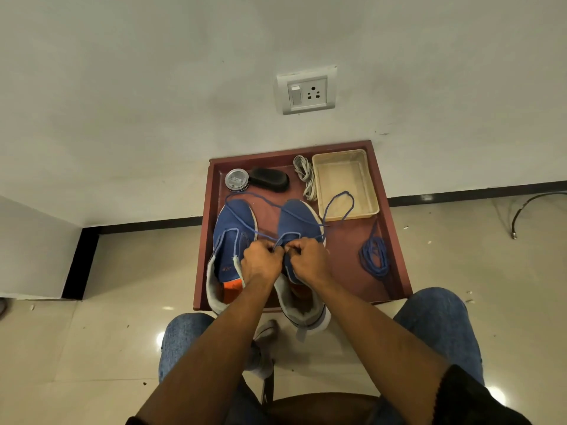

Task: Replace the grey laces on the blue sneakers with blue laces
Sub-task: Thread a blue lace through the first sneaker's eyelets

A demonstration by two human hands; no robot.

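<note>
Two blue sneakers stand side by side on a dark red tray [395,271], toes toward the wall. The left sneaker [233,222] has no lace. Over the right sneaker [296,216] my left hand [260,262] and my right hand [310,259] each pinch a part of a blue lace [337,199] at the eyelets. The lace's free ends trail over both toes and loop across the beige tray. A second blue lace [374,256] lies bundled at the tray's right. The grey laces [305,176] lie coiled at the back.
A beige plastic tray [363,161] sits at the back right of the red tray. A round polish tin [237,180] and a black shoe brush [270,178] lie at the back left. A wall socket [306,91] is above. My knees in jeans flank the tray's near edge.
</note>
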